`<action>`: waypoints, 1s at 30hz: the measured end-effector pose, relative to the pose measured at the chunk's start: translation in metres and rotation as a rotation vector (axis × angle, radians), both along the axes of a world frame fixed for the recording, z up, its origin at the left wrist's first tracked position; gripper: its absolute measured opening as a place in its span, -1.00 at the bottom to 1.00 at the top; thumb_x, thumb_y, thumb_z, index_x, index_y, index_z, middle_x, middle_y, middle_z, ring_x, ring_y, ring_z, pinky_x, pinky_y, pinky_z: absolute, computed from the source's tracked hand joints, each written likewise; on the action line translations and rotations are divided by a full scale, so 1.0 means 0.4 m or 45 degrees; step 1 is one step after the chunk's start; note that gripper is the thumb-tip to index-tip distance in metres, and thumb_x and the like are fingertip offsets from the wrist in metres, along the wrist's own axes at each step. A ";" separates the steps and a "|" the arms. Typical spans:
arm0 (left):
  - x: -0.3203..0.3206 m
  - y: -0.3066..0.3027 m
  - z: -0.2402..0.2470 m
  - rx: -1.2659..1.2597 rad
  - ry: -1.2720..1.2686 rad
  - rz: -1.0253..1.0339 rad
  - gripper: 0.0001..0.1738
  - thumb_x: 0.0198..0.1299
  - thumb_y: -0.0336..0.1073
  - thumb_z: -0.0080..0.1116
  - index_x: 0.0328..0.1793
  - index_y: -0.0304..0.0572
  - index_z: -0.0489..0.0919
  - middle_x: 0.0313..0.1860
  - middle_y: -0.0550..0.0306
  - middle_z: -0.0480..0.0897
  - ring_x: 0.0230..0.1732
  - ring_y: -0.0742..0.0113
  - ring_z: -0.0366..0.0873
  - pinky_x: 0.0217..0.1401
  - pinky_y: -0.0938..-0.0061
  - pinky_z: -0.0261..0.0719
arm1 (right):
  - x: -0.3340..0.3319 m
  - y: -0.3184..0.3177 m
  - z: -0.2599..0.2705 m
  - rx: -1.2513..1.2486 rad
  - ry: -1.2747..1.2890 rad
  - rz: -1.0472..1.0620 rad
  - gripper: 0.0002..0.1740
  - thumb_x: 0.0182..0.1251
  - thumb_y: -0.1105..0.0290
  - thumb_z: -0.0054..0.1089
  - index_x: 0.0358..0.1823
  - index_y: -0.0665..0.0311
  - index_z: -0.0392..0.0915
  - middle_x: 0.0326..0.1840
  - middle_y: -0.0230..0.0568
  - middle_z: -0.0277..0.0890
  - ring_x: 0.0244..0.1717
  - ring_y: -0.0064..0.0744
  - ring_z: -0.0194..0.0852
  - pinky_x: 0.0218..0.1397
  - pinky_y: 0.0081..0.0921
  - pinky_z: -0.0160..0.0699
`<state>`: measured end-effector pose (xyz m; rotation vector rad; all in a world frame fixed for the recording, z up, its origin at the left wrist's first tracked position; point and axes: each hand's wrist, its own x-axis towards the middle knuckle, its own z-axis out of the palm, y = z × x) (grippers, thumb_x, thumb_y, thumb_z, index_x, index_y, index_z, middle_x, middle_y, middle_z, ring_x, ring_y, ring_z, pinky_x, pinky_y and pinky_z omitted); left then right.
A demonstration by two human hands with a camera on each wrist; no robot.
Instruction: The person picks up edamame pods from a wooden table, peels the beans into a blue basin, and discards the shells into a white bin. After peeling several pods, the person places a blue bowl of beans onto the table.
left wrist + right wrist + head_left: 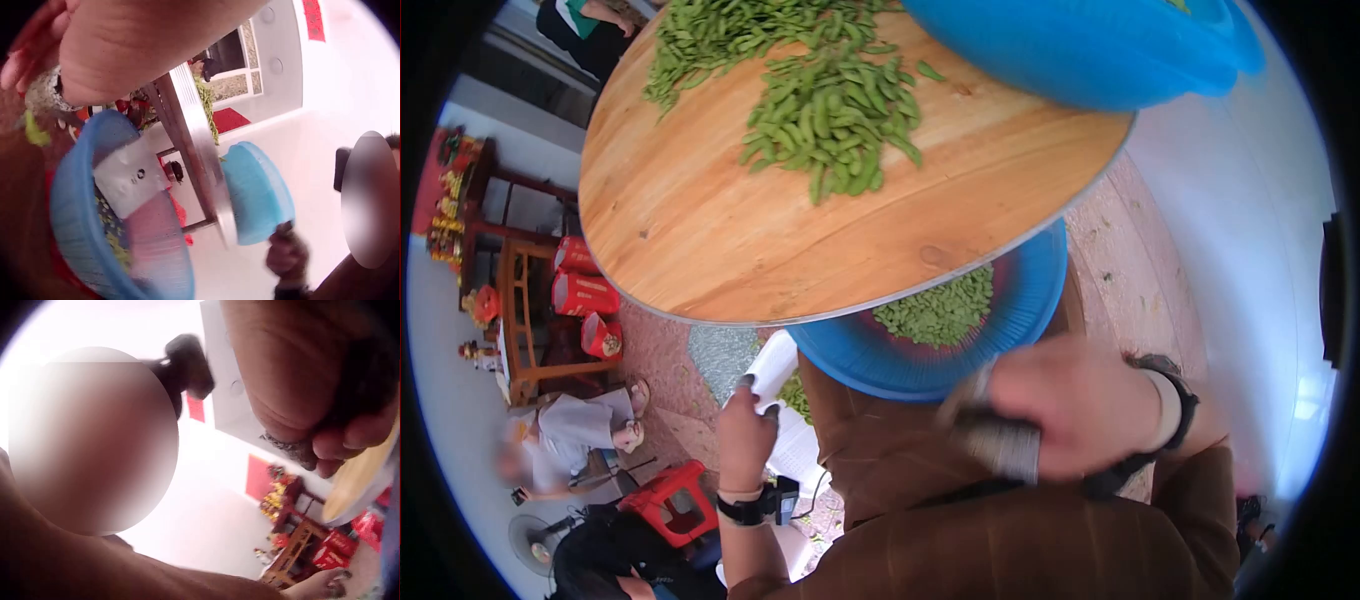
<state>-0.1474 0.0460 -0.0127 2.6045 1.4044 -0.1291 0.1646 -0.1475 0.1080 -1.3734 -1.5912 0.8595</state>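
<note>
My left hand is raised beside the blue basket, its thumb and a fingertip darkly covered and apart, with nothing visible between them. In the left wrist view that hand has a speckled grey covering on one digit; a green bit shows beneath. My right hand is blurred over the brown checked cloth, with a dark grey patch at its fingers. The right wrist view shows its fingers curled near something dark; whether it is held cannot be told. Shelled beans lie in the basket.
A round wooden tabletop bears green pods and a blue basin. On the left are red bags, a red stool and a seated person. White packaging lies low beside my left hand.
</note>
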 end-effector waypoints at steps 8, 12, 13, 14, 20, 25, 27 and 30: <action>0.140 -0.050 0.129 -0.589 -0.715 0.189 -0.66 0.18 -0.50 0.12 0.10 -0.41 0.47 -0.19 0.08 0.61 -0.29 0.43 0.58 -0.25 0.56 0.55 | -0.073 0.008 0.165 -0.109 0.042 0.196 -0.79 0.06 0.38 0.21 -0.28 0.27 0.47 -0.49 -0.25 0.46 -0.52 -0.25 0.51 -0.57 -0.44 0.44; 0.227 -0.057 0.208 -0.391 -0.798 -0.020 -0.63 0.17 -0.51 0.13 0.13 -0.41 0.48 -0.13 0.13 0.60 -0.17 0.50 0.54 -0.15 0.59 0.54 | -0.082 0.005 0.191 -0.026 0.015 0.252 -0.67 -0.07 0.42 0.17 -0.22 0.33 0.39 -0.46 -0.19 0.42 -0.57 -0.22 0.47 -0.61 -0.42 0.44; 0.253 -0.054 0.222 -0.311 -0.809 -0.050 -0.65 0.16 -0.51 0.14 0.11 -0.40 0.50 -0.16 0.14 0.61 -0.17 0.52 0.53 -0.15 0.60 0.53 | -0.083 0.004 0.192 -0.007 0.023 0.260 -0.67 -0.07 0.42 0.17 -0.22 0.33 0.39 -0.46 -0.19 0.42 -0.57 -0.22 0.47 -0.61 -0.42 0.44; 0.283 -0.049 0.230 -0.294 -0.803 -0.056 -0.65 0.16 -0.51 0.14 0.11 -0.40 0.50 -0.16 0.14 0.61 -0.17 0.52 0.53 -0.15 0.60 0.53 | -0.081 -0.004 0.191 -0.054 0.113 0.165 -0.70 -0.11 0.43 0.16 -0.28 0.32 0.37 -0.55 -0.21 0.35 -0.62 -0.18 0.42 -0.65 -0.40 0.39; 0.433 0.041 0.246 0.149 -0.703 -0.274 -0.69 0.02 -0.45 0.22 -0.04 -0.22 0.59 -0.36 -0.01 0.61 -0.46 0.24 0.55 -0.40 0.42 0.47 | -0.043 -0.040 0.173 -0.121 0.235 0.030 -0.63 -0.11 0.41 0.23 -0.21 0.33 0.42 -0.54 -0.16 0.38 -0.58 -0.14 0.46 -0.61 -0.36 0.41; 0.551 0.106 0.218 0.297 -0.544 -0.349 -0.74 0.01 -0.38 0.21 -0.13 -0.23 0.54 -0.31 -0.12 0.58 -0.34 -0.06 0.58 -0.30 0.17 0.53 | 0.018 -0.068 0.142 -0.359 0.236 -0.123 -0.83 0.21 0.34 0.25 -0.32 0.26 0.50 -0.48 -0.33 0.46 -0.50 -0.50 0.48 -0.56 -0.54 0.39; 0.569 0.113 0.227 0.268 -0.416 -0.273 -0.78 0.01 -0.35 0.20 -0.20 -0.25 0.51 -0.29 -0.15 0.59 -0.28 -0.13 0.58 -0.25 0.11 0.54 | 0.017 -0.072 0.101 -0.381 0.243 -0.193 -0.80 0.18 0.36 0.26 -0.26 0.28 0.47 -0.51 -0.27 0.46 -0.52 -0.41 0.47 -0.53 -0.49 0.41; 0.558 0.133 0.210 0.300 -0.381 -0.307 -0.81 0.02 -0.38 0.17 -0.24 -0.27 0.50 -0.30 -0.16 0.58 -0.26 -0.14 0.57 -0.23 0.12 0.54 | 0.026 -0.096 -0.008 -0.391 0.273 -0.260 -0.78 0.20 0.36 0.23 -0.21 0.29 0.43 -0.53 -0.23 0.45 -0.56 -0.38 0.44 -0.50 -0.46 0.41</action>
